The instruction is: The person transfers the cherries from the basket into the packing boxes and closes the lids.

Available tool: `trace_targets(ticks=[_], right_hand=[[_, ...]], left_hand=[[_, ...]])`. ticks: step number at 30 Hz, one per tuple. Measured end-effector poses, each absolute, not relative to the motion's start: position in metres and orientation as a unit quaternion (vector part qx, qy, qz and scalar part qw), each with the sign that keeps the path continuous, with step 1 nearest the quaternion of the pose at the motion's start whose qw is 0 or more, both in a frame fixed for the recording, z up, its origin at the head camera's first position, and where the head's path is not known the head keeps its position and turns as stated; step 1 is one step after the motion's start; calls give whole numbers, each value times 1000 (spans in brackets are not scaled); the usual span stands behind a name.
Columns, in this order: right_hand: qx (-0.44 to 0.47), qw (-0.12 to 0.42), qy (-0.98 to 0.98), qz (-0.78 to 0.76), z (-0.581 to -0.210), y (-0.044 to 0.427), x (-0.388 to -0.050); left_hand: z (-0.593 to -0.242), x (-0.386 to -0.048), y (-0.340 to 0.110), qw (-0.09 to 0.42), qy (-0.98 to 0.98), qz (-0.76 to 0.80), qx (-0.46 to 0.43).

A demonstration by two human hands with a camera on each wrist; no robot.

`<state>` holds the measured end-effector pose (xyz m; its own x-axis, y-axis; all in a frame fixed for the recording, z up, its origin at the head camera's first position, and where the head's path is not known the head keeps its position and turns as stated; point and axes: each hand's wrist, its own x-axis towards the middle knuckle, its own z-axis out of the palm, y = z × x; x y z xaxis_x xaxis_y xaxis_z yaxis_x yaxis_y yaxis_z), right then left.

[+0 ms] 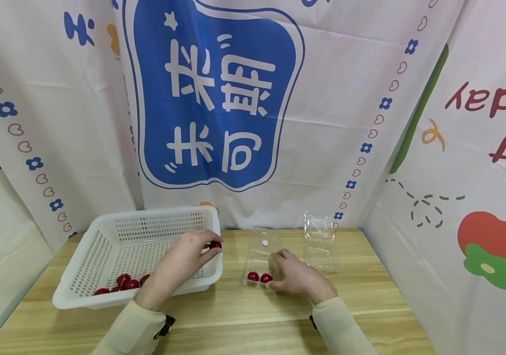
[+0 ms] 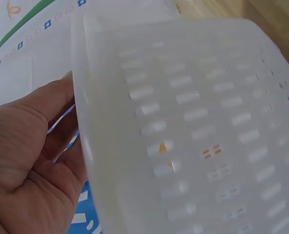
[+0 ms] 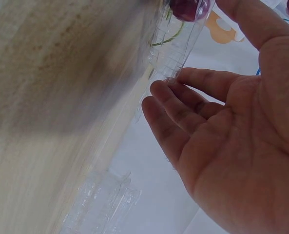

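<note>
My left hand [image 1: 181, 264] is over the right end of the white basket [image 1: 218, 224], pinching a dark red cherry [image 1: 215, 244] between thumb and fingers. In the left wrist view the basket's wall [image 2: 183, 185] hides the fingertips of that hand [image 2: 39, 156]. My right hand [image 1: 299, 278] grips the right side of a clear plastic box [image 1: 257, 256], thumb at its front corner. Two red cherries [image 1: 253, 276] lie in the front part of this box. The right wrist view shows the hand's [image 3: 232, 131] fingers against the box [image 3: 176, 53], with a cherry [image 3: 189, 9] inside.
Several red cherries [image 1: 131, 284] lie along the front of the basket. A second clear box [image 1: 319, 229] stands with its lid raised, behind and to the right of my right hand. Behind the wooden table [image 1: 244, 320] hangs a printed white curtain [image 1: 324, 148].
</note>
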<state>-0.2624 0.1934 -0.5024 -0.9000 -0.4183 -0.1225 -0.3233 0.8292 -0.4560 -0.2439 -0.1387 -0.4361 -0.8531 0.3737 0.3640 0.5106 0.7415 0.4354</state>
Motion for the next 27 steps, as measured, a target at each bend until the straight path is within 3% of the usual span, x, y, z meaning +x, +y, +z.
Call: trace_targets(ticks=[27], right_hand=[[-191,112,952,-213,-501,193,-262]], left_hand=[[-447,-243,-75,96,-917,-277,-269]])
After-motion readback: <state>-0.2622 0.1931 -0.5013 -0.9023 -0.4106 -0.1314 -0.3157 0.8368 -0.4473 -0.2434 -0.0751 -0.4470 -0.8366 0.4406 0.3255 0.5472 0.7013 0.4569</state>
